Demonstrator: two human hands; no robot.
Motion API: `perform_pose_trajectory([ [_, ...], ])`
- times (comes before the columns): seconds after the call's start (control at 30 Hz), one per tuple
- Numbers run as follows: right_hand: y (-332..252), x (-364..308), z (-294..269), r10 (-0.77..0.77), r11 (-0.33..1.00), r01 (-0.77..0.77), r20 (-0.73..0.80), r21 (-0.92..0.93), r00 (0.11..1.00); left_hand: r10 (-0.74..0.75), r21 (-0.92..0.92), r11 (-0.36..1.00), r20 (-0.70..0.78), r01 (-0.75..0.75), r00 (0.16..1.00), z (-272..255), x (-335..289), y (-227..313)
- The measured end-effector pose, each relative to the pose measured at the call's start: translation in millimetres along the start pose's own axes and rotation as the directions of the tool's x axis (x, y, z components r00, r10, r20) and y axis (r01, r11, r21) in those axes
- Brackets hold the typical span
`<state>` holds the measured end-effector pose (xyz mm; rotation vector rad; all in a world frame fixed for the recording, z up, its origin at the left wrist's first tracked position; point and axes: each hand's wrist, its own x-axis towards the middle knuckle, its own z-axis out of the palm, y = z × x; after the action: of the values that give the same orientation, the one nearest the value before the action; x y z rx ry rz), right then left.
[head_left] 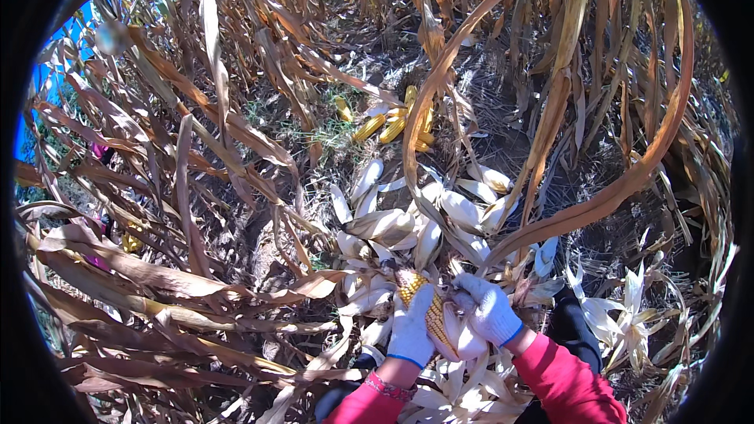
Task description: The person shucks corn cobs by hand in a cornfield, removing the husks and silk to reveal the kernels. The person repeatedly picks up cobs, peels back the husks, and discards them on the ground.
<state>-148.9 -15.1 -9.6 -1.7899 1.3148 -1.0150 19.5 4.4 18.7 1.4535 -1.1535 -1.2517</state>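
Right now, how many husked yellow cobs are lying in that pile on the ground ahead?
About 5 husked yellow cobs show, clustered on the ground beyond the pale husks; dry leaves may hide more. One more cob is in the hands.

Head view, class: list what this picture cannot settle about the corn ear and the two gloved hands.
- Corn ear: its lower end is hidden, head view, by the left hand and pale husks.
- Right hand: fingertips buried in husk.
- Pile of husked ears: too small and leaf-crossed to count.
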Motion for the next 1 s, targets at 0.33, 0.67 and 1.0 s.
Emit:
perform_pose_trajectory([
  [0.33, 20, -44, -5, -0.055, 0.965, 0.188, 0.557, -0.183, 0.828, -0.219, -0.797, 0.601, -0.089, 0.063, 0.972, -44, 29, -9],
  [0.67, 23, -61, 34, 0.279, 0.933, 0.081, 0.846, -0.351, 0.454, -0.204, -0.708, 0.707, -0.195, 0.007, 0.959, -51, 29, -4],
  [1.0, 22, -33, 15, 0.133, 0.931, -0.036, 0.246, -0.363, 0.96, -0.212, -0.621, 0.782, -0.201, 0.043, 0.956, -64, 26, 18],
])
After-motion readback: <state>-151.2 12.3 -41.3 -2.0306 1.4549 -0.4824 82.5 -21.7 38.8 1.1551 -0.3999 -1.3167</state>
